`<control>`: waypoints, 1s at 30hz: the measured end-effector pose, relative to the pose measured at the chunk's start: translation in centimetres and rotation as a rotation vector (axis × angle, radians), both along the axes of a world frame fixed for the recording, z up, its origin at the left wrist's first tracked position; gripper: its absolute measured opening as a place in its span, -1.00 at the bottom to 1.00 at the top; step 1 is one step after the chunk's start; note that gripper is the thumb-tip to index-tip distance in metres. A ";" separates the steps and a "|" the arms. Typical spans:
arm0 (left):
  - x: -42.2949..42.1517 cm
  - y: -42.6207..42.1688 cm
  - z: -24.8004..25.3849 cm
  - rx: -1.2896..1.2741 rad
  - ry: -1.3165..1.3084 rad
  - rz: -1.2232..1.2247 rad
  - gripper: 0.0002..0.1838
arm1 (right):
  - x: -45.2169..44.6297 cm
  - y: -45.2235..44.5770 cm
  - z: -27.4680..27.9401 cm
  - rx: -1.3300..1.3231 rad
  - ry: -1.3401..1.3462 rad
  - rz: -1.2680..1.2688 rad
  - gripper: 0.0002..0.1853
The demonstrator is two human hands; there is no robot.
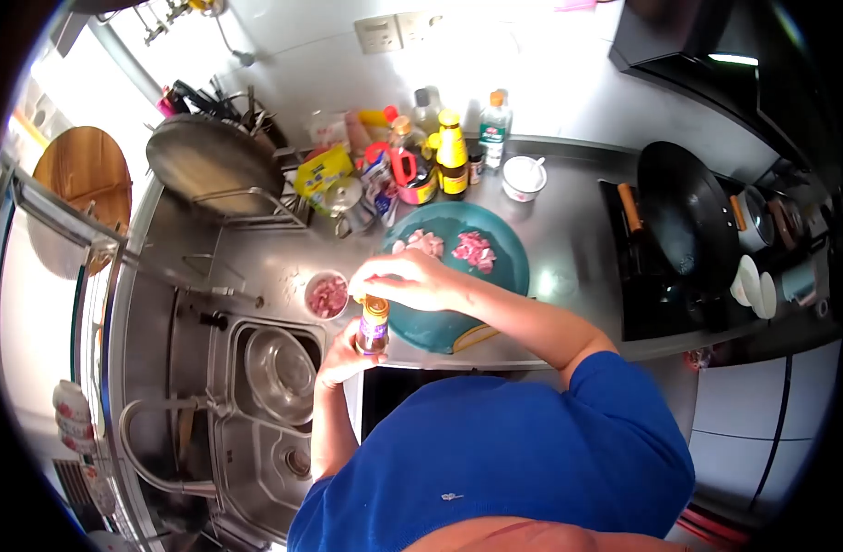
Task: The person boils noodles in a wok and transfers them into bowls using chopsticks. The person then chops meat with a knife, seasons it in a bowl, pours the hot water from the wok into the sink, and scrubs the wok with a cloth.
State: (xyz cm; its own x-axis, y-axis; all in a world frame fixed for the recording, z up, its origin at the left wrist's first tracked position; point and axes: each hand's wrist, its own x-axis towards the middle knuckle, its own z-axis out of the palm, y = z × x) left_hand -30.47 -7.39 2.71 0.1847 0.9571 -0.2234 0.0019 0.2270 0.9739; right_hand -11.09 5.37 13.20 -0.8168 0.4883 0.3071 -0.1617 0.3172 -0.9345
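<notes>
My left hand (342, 359) is wrapped around a small glass seasoning bottle (374, 329) with a purple label and a gold top. The bottle stands upright in front of my body, just off the counter edge. From above, my right hand (405, 278) has its fingers closed on the bottle's lid; the fingertips partly cover it. Beside my hands, a small white bowl (313, 296) holds cut raw meat (329, 296). A round teal cutting board (506, 267) lies under my right forearm, bearing pale meat pieces (425, 243) and redder meat pieces (475, 251).
A knife with a yellowish handle (473, 338) lies on the board's near edge. Behind stand sauce bottles (452, 156), a glass jug (348, 204) and a white tub (524, 178). The sink (240, 405) with a steel basin (281, 375) is left; a wok (684, 216) sits right.
</notes>
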 end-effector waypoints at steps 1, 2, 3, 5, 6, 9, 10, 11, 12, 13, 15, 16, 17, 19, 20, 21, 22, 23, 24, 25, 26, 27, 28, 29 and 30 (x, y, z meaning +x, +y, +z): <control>1.2 0.6 0.4 -0.029 -0.066 -0.017 -0.43 | 1.5 -0.1 0.0 0.077 -0.063 -0.056 -0.80; 2.3 1.3 0.9 -0.030 -0.060 -0.029 -0.44 | 2.5 -0.3 -0.6 0.277 0.078 -0.151 -0.79; 3.3 2.0 0.6 0.007 -0.110 -0.031 -0.46 | 3.7 -0.8 -0.4 0.472 0.067 -0.237 -0.75; 5.9 3.5 -0.1 0.049 -0.150 -0.048 -0.47 | 6.2 -1.6 -0.5 0.688 0.002 -0.365 -0.61; 7.2 4.1 -0.3 -0.002 -0.183 -0.092 -0.48 | 7.5 -1.5 -0.7 0.692 -0.003 -0.373 -0.61; 11.1 5.9 -1.9 -0.003 -0.124 -0.183 -0.46 | 11.0 -1.5 -1.8 0.692 -0.130 -0.586 -0.55; 12.6 6.4 -2.0 0.033 -0.128 -0.202 -0.45 | 12.1 -1.5 -1.9 0.693 -0.130 -0.595 -0.55; 13.8 6.8 -1.7 0.046 -0.103 -0.244 -0.42 | 13.1 -1.6 -2.0 0.685 -0.171 -0.634 -0.56; 14.9 7.4 -1.6 0.047 -0.102 -0.248 -0.42 | 14.1 -1.6 -2.0 0.676 -0.212 -0.671 -0.56; 15.8 8.1 -1.5 0.072 -0.074 -0.290 -0.41 | 15.4 -1.1 -1.5 0.622 -0.156 -0.634 -0.58; 16.4 9.6 -0.9 -0.017 -0.021 -0.362 -0.39 | 17.5 -0.3 0.0 0.542 -0.217 -0.659 -0.56; 16.8 10.5 -0.7 -0.013 -0.022 -0.354 -0.39 | 18.3 -0.2 1.5 0.510 -0.293 -0.685 -0.55; 17.3 11.5 -0.5 0.170 0.083 -0.342 -0.37 | 18.9 0.6 2.5 0.603 -0.341 -0.638 -0.60; 18.0 13.7 0.7 0.410 0.197 -0.359 -0.24 | 19.7 1.9 4.2 0.617 -0.453 -0.557 -0.63; 18.5 14.9 1.2 0.413 0.197 -0.348 -0.24 | 19.8 2.5 5.0 0.624 -0.568 -0.484 -0.67; 18.9 15.9 1.6 0.632 0.331 -0.226 -0.17 | 19.6 3.3 5.6 0.756 -0.522 -0.504 -0.73; 19.0 16.7 2.0 0.845 0.466 -0.099 -0.10 | 19.7 4.4 6.0 0.825 -0.520 -0.507 -0.75; 18.8 17.4 2.4 0.833 0.466 -0.015 -0.05 | 19.6 5.2 6.4 0.886 -0.504 -0.579 -0.76; 18.5 17.7 2.8 0.821 0.462 0.068 -0.01 | 19.6 6.1 6.9 0.946 -0.489 -0.654 -0.77; 17.9 17.4 3.9 0.831 0.435 0.070 0.00 | 19.9 7.5 7.0 0.967 -0.521 -0.690 -0.77; 17.3 16.8 4.0 0.749 0.425 0.088 -0.10 | 20.4 9.1 6.9 0.990 -0.553 -0.728 -0.77; 16.4 16.1 3.3 0.661 0.430 0.107 -0.17 | 20.9 10.5 7.1 0.968 -0.551 -0.780 -0.77; 15.4 15.3 2.0 0.573 0.437 0.124 -0.24 | 21.2 11.7 7.1 0.979 -0.529 -0.849 -0.76; 14.3 14.5 -0.1 0.570 0.422 0.149 -0.31 | 21.1 12.7 7.2 1.020 -0.532 -0.889 -0.77; 13.4 13.6 -1.8 0.567 0.404 0.172 -0.39 | 21.1 13.6 7.2 1.062 -0.537 -0.929 -0.78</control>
State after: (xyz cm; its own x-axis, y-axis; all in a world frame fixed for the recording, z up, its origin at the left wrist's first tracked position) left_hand -17.11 6.17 0.90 0.0281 0.9542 0.2977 0.3967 -0.2840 0.8729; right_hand 10.05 19.00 20.41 -0.4783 0.6290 0.6129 0.7468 0.6585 -0.0930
